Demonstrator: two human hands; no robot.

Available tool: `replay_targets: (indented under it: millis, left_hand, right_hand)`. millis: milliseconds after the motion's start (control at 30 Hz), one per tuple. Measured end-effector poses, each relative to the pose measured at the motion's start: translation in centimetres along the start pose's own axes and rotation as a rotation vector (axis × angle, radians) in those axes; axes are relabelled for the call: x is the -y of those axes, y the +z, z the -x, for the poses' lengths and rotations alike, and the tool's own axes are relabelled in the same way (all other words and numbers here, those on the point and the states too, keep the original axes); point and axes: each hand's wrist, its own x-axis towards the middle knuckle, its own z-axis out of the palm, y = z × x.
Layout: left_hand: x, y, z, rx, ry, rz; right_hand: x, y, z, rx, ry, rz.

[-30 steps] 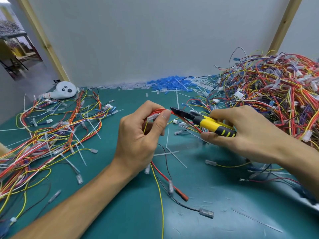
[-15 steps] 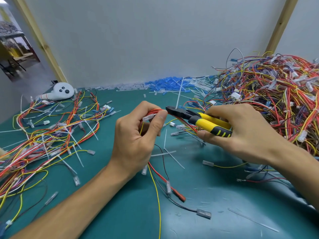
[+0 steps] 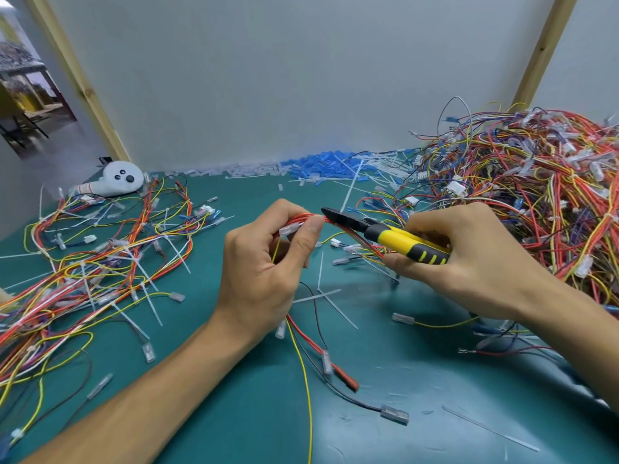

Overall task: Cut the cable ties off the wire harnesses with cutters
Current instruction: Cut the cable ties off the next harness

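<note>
- The left hand (image 3: pixel 264 272) curls round a thin wire harness of red, yellow and black strands (image 3: pixel 303 216). Thumb and forefinger pinch it beside a clear plastic sleeve, and the loose ends trail onto the smooth green mat (image 3: pixel 435 380).
- The right hand (image 3: pixel 469 259) grips the yellow-and-black rubber-handled cutters (image 3: pixel 395 237). Their dark, pointed metal nose touches the red strands at the left thumb tip.
- A tangled multicoloured heap of harnesses (image 3: pixel 536 195) rises at right, and a flatter spread of wires (image 3: pixel 100 262) lies at left.
- Slim white cut cable ties (image 3: pixel 321 296) lie crossed on the mat below the hands.
</note>
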Motion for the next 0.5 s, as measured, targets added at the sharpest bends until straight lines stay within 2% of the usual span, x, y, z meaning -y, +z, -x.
replay_targets:
  millis: [233, 500]
  left_hand:
    - [0.24, 0.07, -0.03, 0.002, 0.004, -0.024]
    - [0.47, 0.12, 0.04, 0.049, -0.052, 0.084]
  right_hand:
    - [0.13, -0.12, -0.06, -0.004, -0.004, 0.089]
    - [-0.11, -0.33, 0.04, 0.009, 0.032, 0.003]
